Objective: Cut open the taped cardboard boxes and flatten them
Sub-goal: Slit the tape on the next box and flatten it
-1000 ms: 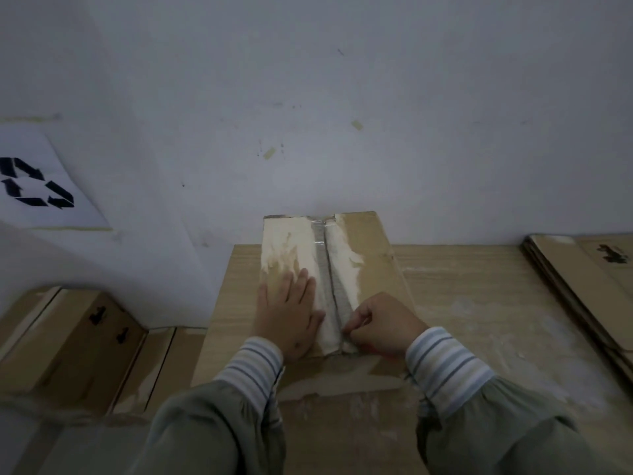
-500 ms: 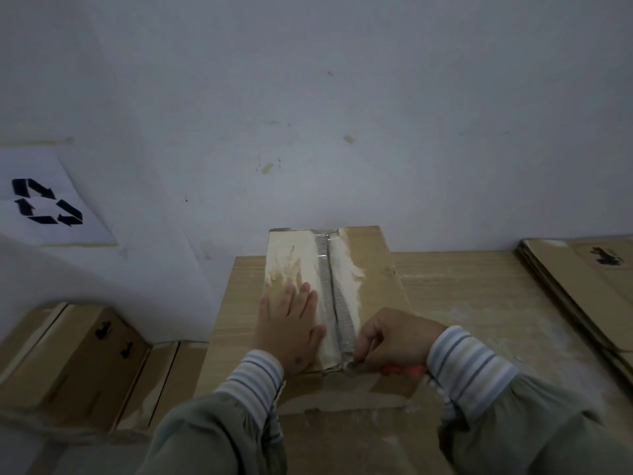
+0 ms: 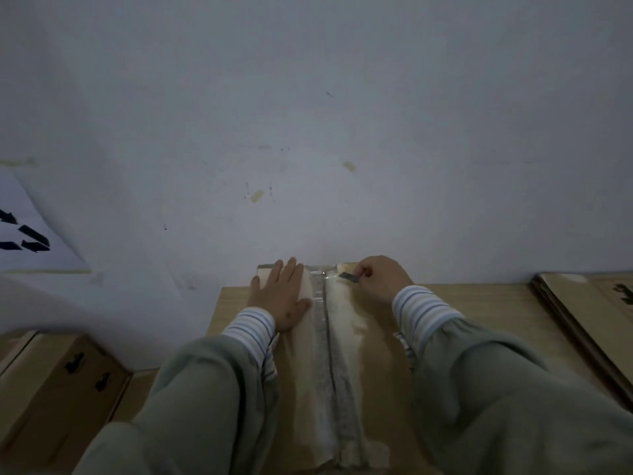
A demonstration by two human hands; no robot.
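Note:
A long cardboard box (image 3: 349, 323) lies on the wooden table (image 3: 486, 310), running from me to the wall. A clear tape strip (image 3: 323, 354) runs down its middle seam, with torn white patches on both sides. My left hand (image 3: 279, 296) presses flat on the box's far left part, fingers straight. My right hand (image 3: 380, 279) grips a utility knife (image 3: 349, 276) at the box's far end, and the blade points left toward the end of the tape seam.
A white wall stands right behind the box. A stack of flattened cardboard (image 3: 589, 323) lies at the table's right side. Cardboard boxes (image 3: 58, 389) sit low at the left, beyond the table's edge. A sheet with a recycling symbol (image 3: 24, 240) hangs on the left wall.
Both hands have moved from the box's near end to its far end by the wall. The view has moved closer over the box, and the knife blade now shows.

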